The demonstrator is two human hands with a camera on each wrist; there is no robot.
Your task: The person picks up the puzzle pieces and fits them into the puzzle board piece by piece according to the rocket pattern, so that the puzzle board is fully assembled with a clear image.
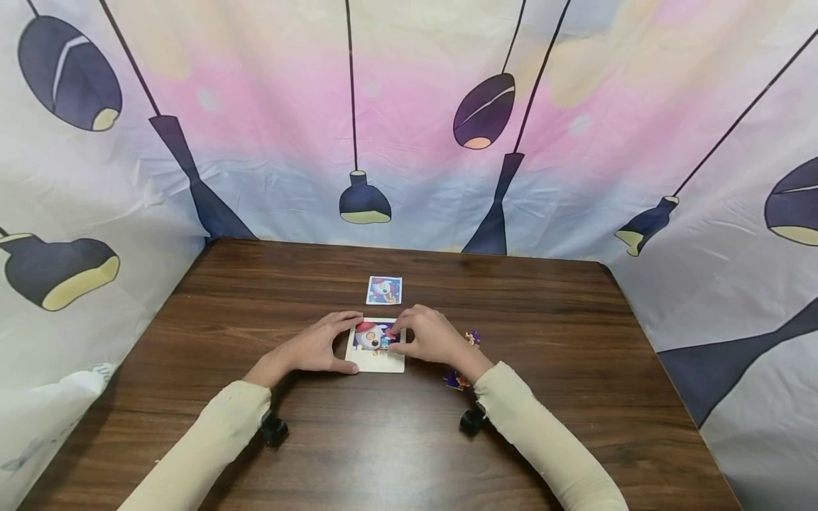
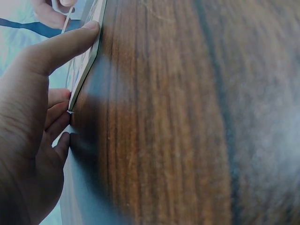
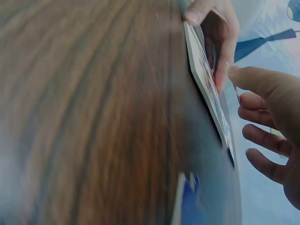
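Note:
A small pale-bordered puzzle board [image 1: 382,364] lies on the table, its picture of a white cartoon face partly filled in. My left hand [image 1: 317,345] holds the board by its left side, thumb at the near edge and fingers at the far edge. Over the board's right side, my right hand [image 1: 434,336] pinches a thin puzzle piece [image 2: 67,21] between thumb and fingers. That piece stands tilted, apart from the board in the left wrist view. Its printed face is mostly hidden by the fingers.
Behind the board lies a square picture card [image 1: 384,291] with a similar design. Loose purple and orange puzzle pieces [image 1: 456,381] lie near the right wrist, partly covered by the arm. A printed cloth [image 1: 287,128] hangs around the brown wooden table [image 1: 383,447].

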